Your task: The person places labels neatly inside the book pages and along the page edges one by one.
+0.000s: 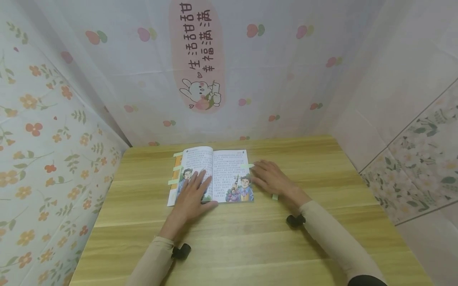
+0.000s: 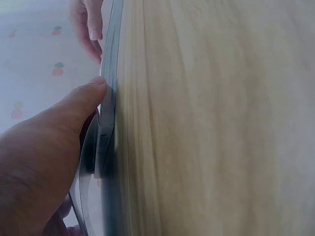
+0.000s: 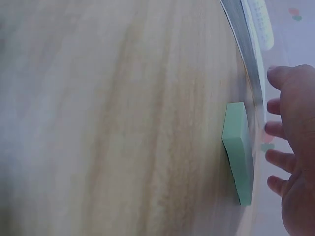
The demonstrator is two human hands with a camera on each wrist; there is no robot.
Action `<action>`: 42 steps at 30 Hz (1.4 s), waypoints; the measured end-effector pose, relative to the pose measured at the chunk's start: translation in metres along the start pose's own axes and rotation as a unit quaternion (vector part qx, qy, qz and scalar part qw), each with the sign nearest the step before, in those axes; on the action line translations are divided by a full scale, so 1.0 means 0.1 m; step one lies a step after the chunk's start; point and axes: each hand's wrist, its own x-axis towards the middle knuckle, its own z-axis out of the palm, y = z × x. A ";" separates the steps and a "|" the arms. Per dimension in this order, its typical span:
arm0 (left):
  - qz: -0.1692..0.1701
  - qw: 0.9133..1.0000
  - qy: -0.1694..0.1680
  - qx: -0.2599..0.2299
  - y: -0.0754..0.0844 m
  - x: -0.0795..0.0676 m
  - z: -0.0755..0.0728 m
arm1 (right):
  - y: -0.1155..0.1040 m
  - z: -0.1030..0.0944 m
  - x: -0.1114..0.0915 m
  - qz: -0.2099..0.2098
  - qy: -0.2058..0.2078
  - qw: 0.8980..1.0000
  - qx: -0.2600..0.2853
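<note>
An open illustrated book (image 1: 229, 174) lies on the wooden table. My left hand (image 1: 191, 196) rests on its left page with fingers spread, the thumb along the near edge of the page block (image 2: 109, 93). At the book's right edge is my right hand (image 1: 272, 178), fingers loosely bent and apart, nothing gripped. Its fingertips are right at a pale green sticky tab (image 1: 247, 166) that sticks out from the right page. Beneath the right palm sits a green pad of sticky notes (image 3: 238, 152), mostly hidden in the head view.
Several green tabs (image 1: 173, 182) jut from the book's left side. The wooden table (image 1: 236, 246) extends around the book, with a patterned curtain (image 1: 279, 71) behind its far edge. Each wrist wears a black camera (image 1: 181, 251).
</note>
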 end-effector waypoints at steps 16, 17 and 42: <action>0.014 0.999 0.037 0.012 -0.11 -0.12 -0.01 | -0.06 -0.08 -0.12 0.025 0.005 0.999 0.023; 0.015 0.999 0.041 0.014 -0.12 -0.13 -0.01 | -0.06 -0.09 -0.13 0.028 0.006 0.999 0.025; -0.019 0.996 0.082 0.024 -0.33 -0.30 -0.15 | -0.13 -0.27 -0.40 0.069 0.016 0.997 0.030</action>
